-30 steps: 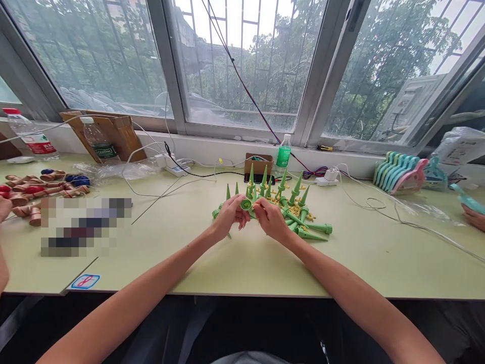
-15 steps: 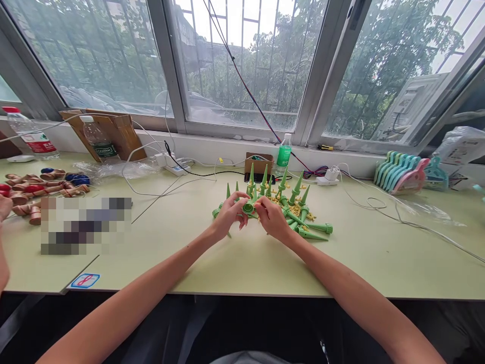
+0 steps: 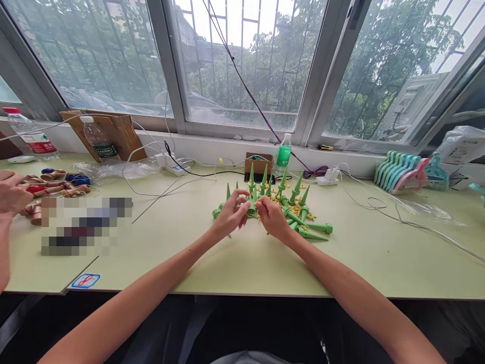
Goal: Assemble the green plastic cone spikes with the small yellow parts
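Observation:
My left hand [image 3: 230, 216] and my right hand [image 3: 272, 218] meet over the middle of the pale green table [image 3: 235, 263]. Between their fingertips sits a green cone spike [image 3: 250, 208], pinched by the left hand. The right hand's fingers pinch a small yellow piece [image 3: 258, 204] at the spike's wide end. Just behind the hands stand several upright green cone spikes [image 3: 282, 188], with others lying flat [image 3: 312, 230] among scattered yellow bits [image 3: 299, 208].
Another person's hand [image 3: 11, 194] reaches to wooden toys [image 3: 45, 188] at the far left. White cables [image 3: 159, 177], a power strip [image 3: 172, 166], a small cardboard box [image 3: 258, 164] and a green bottle [image 3: 283, 150] line the back. Pastel plastic pieces [image 3: 399, 172] stand at right.
The spike in my hands has turned so its round open end no longer faces me, and my fingers have closed nearer together. The other person's hand at left has come further into view.

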A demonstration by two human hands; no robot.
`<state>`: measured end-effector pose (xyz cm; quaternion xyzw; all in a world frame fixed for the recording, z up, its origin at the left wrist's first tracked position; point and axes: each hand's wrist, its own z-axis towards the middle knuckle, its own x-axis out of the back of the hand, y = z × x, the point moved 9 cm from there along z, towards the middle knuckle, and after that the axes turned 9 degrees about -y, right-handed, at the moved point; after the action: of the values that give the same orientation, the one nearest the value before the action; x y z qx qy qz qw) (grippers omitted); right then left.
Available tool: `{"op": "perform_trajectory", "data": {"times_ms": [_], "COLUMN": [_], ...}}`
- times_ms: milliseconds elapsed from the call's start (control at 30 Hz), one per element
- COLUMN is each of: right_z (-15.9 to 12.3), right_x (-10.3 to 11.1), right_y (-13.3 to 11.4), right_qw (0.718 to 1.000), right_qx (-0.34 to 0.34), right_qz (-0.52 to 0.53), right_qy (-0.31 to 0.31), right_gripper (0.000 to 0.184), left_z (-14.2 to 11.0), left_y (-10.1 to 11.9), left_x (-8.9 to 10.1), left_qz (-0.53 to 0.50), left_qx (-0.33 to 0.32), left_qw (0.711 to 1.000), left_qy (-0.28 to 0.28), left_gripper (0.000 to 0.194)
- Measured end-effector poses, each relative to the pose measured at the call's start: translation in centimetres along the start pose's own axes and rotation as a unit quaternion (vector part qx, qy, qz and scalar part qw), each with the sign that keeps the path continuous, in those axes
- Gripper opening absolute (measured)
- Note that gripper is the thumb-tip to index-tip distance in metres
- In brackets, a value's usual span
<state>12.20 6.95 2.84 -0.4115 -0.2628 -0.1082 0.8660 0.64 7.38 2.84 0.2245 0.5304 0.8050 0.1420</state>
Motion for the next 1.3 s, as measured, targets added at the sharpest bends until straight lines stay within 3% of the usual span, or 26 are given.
{"op": "perform_trajectory", "data": {"times_ms": [267, 667, 933, 1300], "right_z": [0.0, 0.0, -0.1, 0.0], "right_x": [0.1, 0.5, 0.6, 0.5], "right_y": [0.5, 0.6, 0.6, 0.8], "right_qw": [1.0, 0.999, 0.998, 0.997], "right_qx": [-0.019, -0.035, -0.04, -0.064], "right_qz": [0.007, -0.016, -0.034, -0.039], "right_qy": [0.002, 0.019, 0.033, 0.037], "right_gripper": [0.03, 0.036, 0.036, 0.04], "left_z": [-0.2, -0.4, -0.4, -0.4], "left_y": [0.5, 0.5, 0.8, 1.2], "left_x": [-0.4, -0.3, -0.1, -0.5], "left_qz": [0.06, 0.122, 0.19, 0.202], "left_qx": [-0.035, -0.037, -0.028, -0.083], "left_qw": [0.998, 0.992, 0.98, 0.975], "left_qy": [-0.006, 0.023, 0.045, 0.045], "left_gripper": [0.035, 0.065, 0.046, 0.025]}}
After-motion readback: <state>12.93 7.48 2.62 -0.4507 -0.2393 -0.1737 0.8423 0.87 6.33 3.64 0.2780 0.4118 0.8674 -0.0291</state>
